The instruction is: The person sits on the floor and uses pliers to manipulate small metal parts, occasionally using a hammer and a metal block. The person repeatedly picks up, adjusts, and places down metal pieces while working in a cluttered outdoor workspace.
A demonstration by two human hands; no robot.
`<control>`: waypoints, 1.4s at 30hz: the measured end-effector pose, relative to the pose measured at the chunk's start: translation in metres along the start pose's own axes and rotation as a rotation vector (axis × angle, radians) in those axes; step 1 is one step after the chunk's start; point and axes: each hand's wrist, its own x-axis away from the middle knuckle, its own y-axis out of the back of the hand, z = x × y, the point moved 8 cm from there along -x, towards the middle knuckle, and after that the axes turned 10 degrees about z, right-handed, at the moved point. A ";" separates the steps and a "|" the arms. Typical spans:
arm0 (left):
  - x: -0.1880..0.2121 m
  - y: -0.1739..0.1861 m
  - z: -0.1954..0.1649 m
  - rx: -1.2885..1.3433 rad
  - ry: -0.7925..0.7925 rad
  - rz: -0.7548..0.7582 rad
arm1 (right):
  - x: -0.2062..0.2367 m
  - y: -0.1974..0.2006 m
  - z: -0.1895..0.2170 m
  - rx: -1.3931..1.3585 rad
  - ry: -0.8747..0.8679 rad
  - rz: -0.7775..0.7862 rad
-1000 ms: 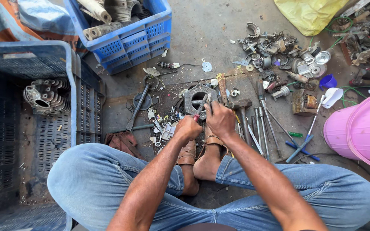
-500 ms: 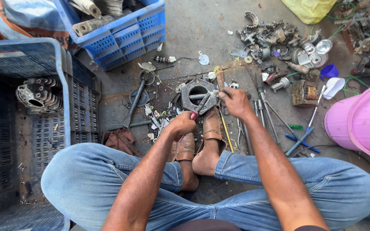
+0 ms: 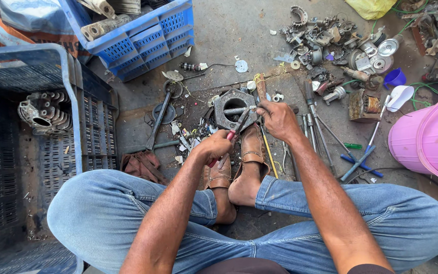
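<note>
Grey hexagonal metal housing (image 3: pixel 235 109) with a round hole lies on the concrete floor (image 3: pixel 229 35) against the person's sandalled feet; it looks heavy, stiff and sharp-edged, best held by its thick rim. Left hand (image 3: pixel 214 147) is clamped on red-handled pliers (image 3: pixel 235 131) reaching the housing, while right hand (image 3: pixel 278 117) pinches a small metal rod (image 3: pixel 236 110) across the hole.

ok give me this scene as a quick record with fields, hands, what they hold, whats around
left hand: grips red-handled pliers, tips at the metal housing
right hand: fingers on a rod across the metal housing
housing: grey, round hole in the middle, on the ground at the sandalled feet
left side: blue crate holding a finned metal part
right side: pink bucket, screwdrivers
top right: scrap metal pile
</note>
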 end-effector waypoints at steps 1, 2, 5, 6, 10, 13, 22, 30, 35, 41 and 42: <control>-0.001 0.000 0.000 0.024 -0.011 0.004 | 0.001 0.003 0.004 -0.015 0.025 -0.030; -0.002 0.002 0.003 0.046 0.015 -0.018 | 0.002 0.006 0.007 -0.030 0.049 -0.060; -0.007 0.003 0.008 0.110 0.032 -0.044 | 0.003 0.008 0.013 -0.045 0.098 -0.090; -0.009 0.001 0.007 0.129 -0.005 -0.027 | 0.003 0.008 0.013 -0.051 0.099 -0.101; -0.009 0.002 0.010 0.117 0.013 -0.054 | 0.005 0.004 0.013 -0.022 0.097 -0.151; -0.002 0.003 0.000 0.039 -0.052 -0.050 | 0.005 0.001 0.013 -0.010 0.081 -0.148; 0.012 0.015 0.002 -0.034 0.112 -0.230 | -0.002 -0.016 -0.004 -0.046 -0.076 -0.037; 0.009 0.059 0.068 0.016 0.371 -0.484 | 0.040 -0.019 -0.107 0.058 -0.641 -0.088; -0.013 0.061 0.073 0.023 0.406 -0.444 | 0.066 -0.040 -0.137 0.308 -0.966 0.179; -0.023 0.064 0.080 0.070 0.360 -0.429 | 0.060 -0.059 -0.136 0.338 -0.968 0.316; -0.023 0.065 0.079 0.066 0.327 -0.447 | 0.060 -0.058 -0.138 0.335 -0.980 0.319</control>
